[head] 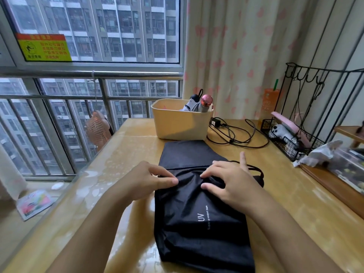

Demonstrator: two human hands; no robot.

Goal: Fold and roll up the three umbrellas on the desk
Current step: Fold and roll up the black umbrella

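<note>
A: What lies nearest the viewer?

B: A black umbrella (199,213), its canopy a matte, creased woven fabric printed with white "UV" lettering, spread flat and roughly rectangular on the glossy, yellow-wood desk (126,160). A thin black wrist loop (256,170) curves out at its right edge.

A: And the hands?

B: The left hand (145,180) rests palm-down on the fabric's left edge, fingers loosely curled, thumb and fingertips pressing a fold. The right hand (226,180) is more spread, index finger raised, the other fingers gathering puckered cloth at the canopy's middle. Neither closes fully around anything; both pinch and press fabric.

A: Beyond them?

B: The canopy's far panel lies smooth and flat toward a cream plastic bin (177,123) with rounded corners. Two folded umbrellas stand inside it: a grey umbrella (189,106) and one with a glossy pink handle (206,100). Black cables (236,134) coil just right of the bin; a black wire rack (291,142) stands farther right, before a heart-print curtain (236,46).
</note>
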